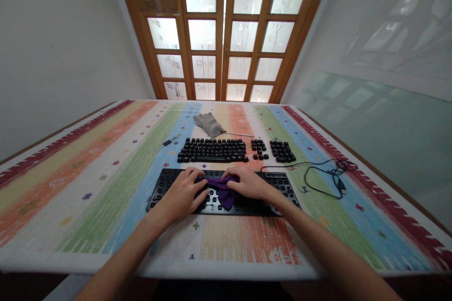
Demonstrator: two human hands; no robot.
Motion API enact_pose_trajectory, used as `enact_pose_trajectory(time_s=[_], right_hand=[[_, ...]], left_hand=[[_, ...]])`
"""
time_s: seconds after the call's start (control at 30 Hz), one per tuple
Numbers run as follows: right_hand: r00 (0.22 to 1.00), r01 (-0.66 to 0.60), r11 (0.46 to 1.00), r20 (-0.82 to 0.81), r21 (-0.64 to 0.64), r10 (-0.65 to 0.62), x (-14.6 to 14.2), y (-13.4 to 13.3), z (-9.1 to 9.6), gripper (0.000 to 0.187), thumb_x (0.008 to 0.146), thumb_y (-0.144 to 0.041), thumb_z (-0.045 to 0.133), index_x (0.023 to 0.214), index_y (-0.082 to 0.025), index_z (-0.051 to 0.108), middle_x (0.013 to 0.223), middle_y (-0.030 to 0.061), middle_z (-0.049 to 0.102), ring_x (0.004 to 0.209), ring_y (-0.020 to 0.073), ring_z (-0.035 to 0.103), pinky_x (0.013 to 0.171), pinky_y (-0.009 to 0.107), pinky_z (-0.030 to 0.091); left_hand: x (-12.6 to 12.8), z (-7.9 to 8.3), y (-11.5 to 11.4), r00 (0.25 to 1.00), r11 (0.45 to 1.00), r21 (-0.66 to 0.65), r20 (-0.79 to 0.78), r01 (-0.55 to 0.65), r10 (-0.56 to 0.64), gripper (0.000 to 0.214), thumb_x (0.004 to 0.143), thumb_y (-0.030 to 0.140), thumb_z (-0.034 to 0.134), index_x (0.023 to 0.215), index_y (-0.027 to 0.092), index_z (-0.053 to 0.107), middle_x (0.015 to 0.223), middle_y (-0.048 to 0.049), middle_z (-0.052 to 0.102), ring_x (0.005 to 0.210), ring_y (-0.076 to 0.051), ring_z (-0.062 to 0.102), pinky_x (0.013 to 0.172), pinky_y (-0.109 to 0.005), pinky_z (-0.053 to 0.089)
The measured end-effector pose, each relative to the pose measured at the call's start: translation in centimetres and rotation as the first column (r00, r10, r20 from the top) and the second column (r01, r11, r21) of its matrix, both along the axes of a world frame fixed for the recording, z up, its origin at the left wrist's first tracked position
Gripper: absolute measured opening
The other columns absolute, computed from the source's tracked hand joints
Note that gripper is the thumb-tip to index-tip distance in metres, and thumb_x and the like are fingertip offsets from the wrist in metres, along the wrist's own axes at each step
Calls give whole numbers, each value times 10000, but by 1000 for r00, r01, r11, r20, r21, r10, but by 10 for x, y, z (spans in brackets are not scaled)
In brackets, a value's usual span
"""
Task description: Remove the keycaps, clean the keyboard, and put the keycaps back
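A black keyboard base [169, 183] with its keycaps off lies flat on the table in front of me. My right hand [249, 182] is closed on a bunched purple cloth [226, 195], which rests on the middle of the base. My left hand [185, 190] lies on the left half of the base with its fingers apart. Its fingertips reach the left end of the cloth; whether they pinch it is hard to tell. Just behind the base, loose black keycaps [213, 148] stand in keyboard order, with smaller keycap groups [259, 146] and a number-pad group [281, 151] to the right.
A grey cloth [209, 124] lies behind the keycaps, with a thin rod [238, 134] at its right end. To the left is a small black-handled tool [167, 142]. The keyboard's cable [318, 183] coils at the right. A striped tablecloth [88, 197] covers the table.
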State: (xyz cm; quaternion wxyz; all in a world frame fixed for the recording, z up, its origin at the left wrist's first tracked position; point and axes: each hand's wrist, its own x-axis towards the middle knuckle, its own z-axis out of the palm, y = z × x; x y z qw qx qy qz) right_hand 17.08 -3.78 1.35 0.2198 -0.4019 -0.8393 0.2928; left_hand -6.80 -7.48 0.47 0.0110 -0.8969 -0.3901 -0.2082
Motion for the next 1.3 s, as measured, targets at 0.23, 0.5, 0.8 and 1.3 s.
enact_pose_trajectory(time_s=[0.23, 0.5, 0.8, 1.3], right_hand=[[999, 30, 999, 33, 21, -31, 13, 3, -2, 210, 741, -79, 550, 849, -150, 716, 842, 53, 708, 791, 179, 613, 752, 283, 437], [997, 63, 998, 34, 1, -63, 28, 1, -4, 199, 751, -83, 540, 829, -161, 705, 832, 36, 707, 785, 171, 615, 746, 274, 437], [997, 64, 998, 47, -29, -63, 44, 0, 0, 204, 747, -76, 531, 812, -163, 704, 789, 22, 701, 742, 162, 611, 715, 266, 432], [988, 131, 990, 88, -50, -126, 74, -5, 7, 198, 723, -85, 515, 758, -172, 689, 747, 11, 688, 716, 163, 597, 713, 268, 421]], left_hand=[[9, 0, 3, 998, 999, -20, -45, 39, -40, 258, 947, 312, 523, 1100, 179, 683, 1144, -120, 587, 1116, -282, 502, 959, -488, 470], [24, 4, 7, 994, 996, -12, -62, 91, -92, 242, 946, 318, 525, 1068, 182, 684, 1121, -119, 586, 1103, -275, 507, 966, -475, 468], [36, 2, 13, 985, 985, -32, -25, 168, -169, 239, 950, 321, 516, 1078, 196, 674, 1105, -109, 592, 1073, -259, 517, 960, -457, 467], [60, 7, 21, 955, 963, -84, -133, 256, -265, 293, 944, 323, 542, 1194, 194, 624, 1174, -115, 574, 1110, -273, 522, 977, -462, 460]])
